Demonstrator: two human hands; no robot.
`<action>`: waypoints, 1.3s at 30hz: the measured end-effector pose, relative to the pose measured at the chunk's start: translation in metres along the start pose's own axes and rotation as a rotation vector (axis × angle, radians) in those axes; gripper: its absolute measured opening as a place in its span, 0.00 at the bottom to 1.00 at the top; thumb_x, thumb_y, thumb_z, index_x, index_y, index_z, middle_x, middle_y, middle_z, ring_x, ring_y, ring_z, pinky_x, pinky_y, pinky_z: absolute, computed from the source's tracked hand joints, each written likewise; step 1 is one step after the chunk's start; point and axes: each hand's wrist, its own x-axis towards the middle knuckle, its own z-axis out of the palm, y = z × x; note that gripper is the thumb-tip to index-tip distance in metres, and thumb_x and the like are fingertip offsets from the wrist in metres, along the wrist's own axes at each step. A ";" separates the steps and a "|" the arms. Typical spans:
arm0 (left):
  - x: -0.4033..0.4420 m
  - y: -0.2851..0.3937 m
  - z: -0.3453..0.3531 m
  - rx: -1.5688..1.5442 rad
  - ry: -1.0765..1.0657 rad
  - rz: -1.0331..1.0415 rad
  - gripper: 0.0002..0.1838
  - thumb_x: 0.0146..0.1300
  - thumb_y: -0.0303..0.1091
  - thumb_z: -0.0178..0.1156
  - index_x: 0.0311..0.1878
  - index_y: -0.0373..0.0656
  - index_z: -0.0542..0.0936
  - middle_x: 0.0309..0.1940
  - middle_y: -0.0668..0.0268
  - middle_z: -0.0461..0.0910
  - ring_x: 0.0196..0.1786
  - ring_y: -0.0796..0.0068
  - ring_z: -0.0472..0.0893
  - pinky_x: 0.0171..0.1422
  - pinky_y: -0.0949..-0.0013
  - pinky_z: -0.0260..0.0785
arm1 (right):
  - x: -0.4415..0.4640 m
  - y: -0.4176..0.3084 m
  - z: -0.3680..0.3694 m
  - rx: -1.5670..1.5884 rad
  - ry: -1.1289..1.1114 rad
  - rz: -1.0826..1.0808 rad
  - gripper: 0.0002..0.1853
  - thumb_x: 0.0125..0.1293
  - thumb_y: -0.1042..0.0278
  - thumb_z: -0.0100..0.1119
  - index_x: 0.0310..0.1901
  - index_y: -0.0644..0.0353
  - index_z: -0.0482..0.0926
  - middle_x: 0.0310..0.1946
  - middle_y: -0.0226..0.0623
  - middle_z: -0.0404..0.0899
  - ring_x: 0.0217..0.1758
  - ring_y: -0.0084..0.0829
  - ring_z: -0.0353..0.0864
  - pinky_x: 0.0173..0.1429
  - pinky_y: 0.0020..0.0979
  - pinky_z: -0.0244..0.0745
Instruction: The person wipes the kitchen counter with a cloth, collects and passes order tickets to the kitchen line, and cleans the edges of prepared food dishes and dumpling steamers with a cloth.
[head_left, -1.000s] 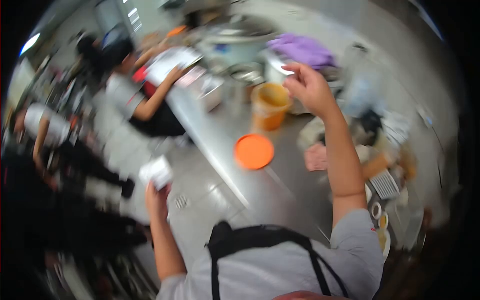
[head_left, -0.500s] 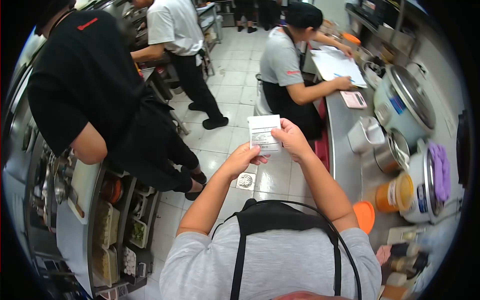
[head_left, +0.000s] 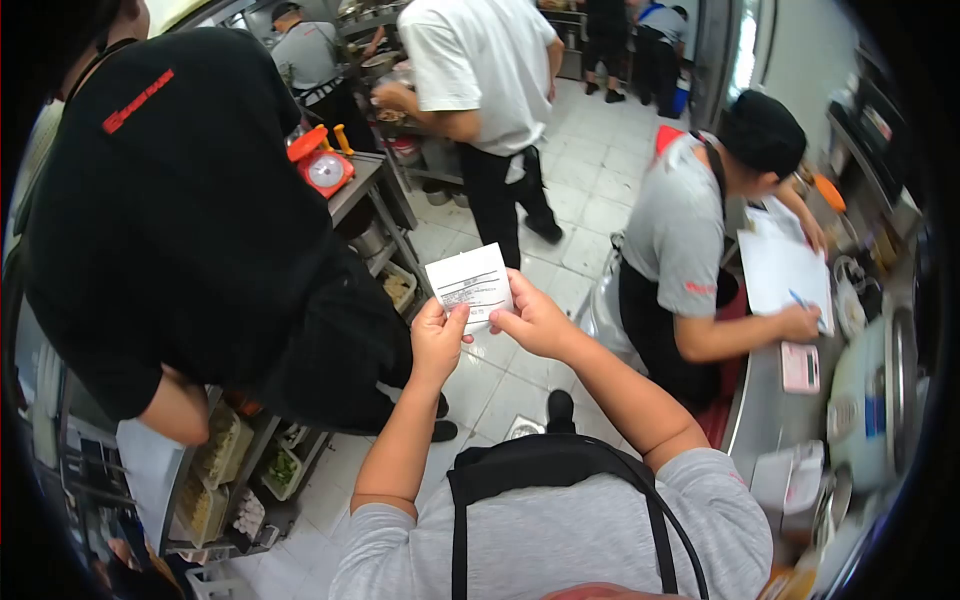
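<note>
Above the floor [head_left: 580, 215], holding a printed paper slip [head_left: 468, 282] by its lower corners in the pinching grip of left hand [head_left: 437, 346] and right hand [head_left: 541, 322].

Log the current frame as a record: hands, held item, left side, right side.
left hand: on slip's lower left
right hand: on slip's lower right
held item: printed paper slip, text too small to read
left side: co-worker in black; red scale
right side: co-worker in grey, blue pen in hand at white sheets
</note>
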 end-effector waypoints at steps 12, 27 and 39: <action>0.229 0.154 0.062 1.632 0.133 0.443 0.24 0.46 0.37 0.58 0.49 0.42 0.68 0.30 0.59 0.71 0.34 0.62 0.73 0.35 0.64 0.66 | 0.262 0.009 -0.128 0.203 -0.095 -0.042 0.18 0.56 0.79 0.40 0.50 0.64 0.60 0.40 0.38 0.71 0.36 0.23 0.72 0.36 0.23 0.69; 0.326 0.177 0.066 1.982 -0.016 0.656 0.13 0.46 0.34 0.53 0.37 0.41 0.72 0.29 0.61 0.71 0.30 0.68 0.73 0.29 0.66 0.64 | 0.481 0.054 -0.067 -0.033 -0.350 -0.082 0.23 0.54 0.80 0.40 0.54 0.65 0.55 0.37 0.37 0.72 0.21 0.18 0.70 0.26 0.20 0.68; 0.421 0.171 -0.031 2.101 0.092 0.362 0.13 0.47 0.34 0.51 0.35 0.38 0.75 0.30 0.57 0.73 0.32 0.65 0.73 0.33 0.63 0.65 | 0.691 0.017 0.093 -0.070 -0.729 -0.492 0.27 0.53 0.79 0.42 0.58 0.55 0.57 0.25 0.37 0.74 0.18 0.20 0.71 0.26 0.21 0.67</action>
